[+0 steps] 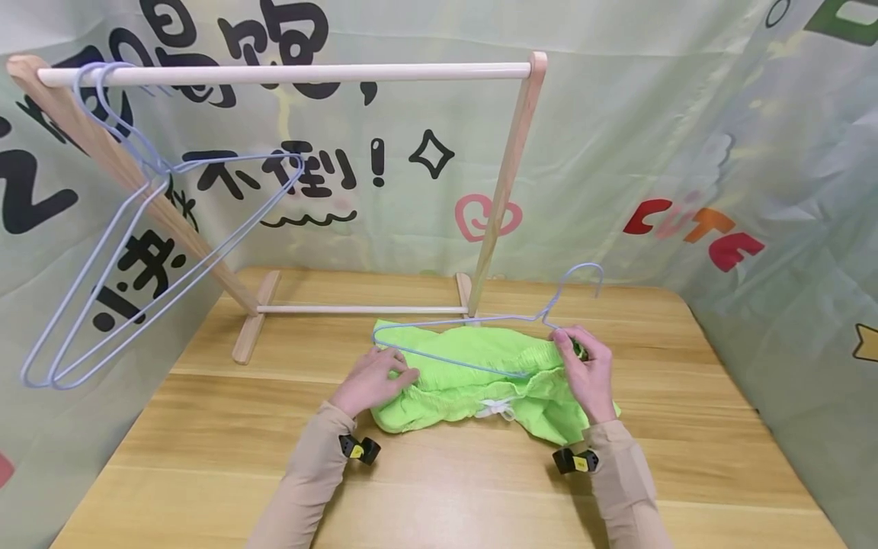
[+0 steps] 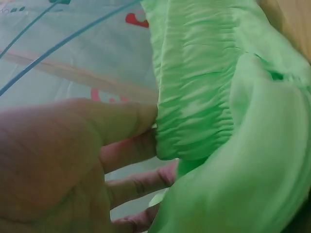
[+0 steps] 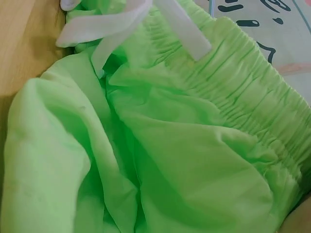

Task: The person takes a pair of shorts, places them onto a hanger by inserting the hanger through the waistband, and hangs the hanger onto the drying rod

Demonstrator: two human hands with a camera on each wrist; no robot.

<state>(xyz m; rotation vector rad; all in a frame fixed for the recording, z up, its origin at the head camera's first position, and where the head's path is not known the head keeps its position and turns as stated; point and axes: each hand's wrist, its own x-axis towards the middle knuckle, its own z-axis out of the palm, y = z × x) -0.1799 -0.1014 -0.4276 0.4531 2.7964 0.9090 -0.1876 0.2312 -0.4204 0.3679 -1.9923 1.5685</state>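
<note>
Left hand (image 1: 379, 377) and right hand (image 1: 588, 372) pinch the green shorts (image 1: 473, 343) beside the blue hanger (image 1: 546, 313); best keep the waistband (image 3: 238, 82) evenly spread.

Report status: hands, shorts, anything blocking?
Left hand pinching elastic waistband; right hand holding its opposite end. Lime-green drawstring shorts on table, blue wire hanger across them. Hanger's right end hidden; no obstruction visible.

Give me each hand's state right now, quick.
Left hand: closed, pinching the green garment at its edge.
Right hand: closed, holding the green garment; whether it also grips the blue hanger cannot be told.
</note>
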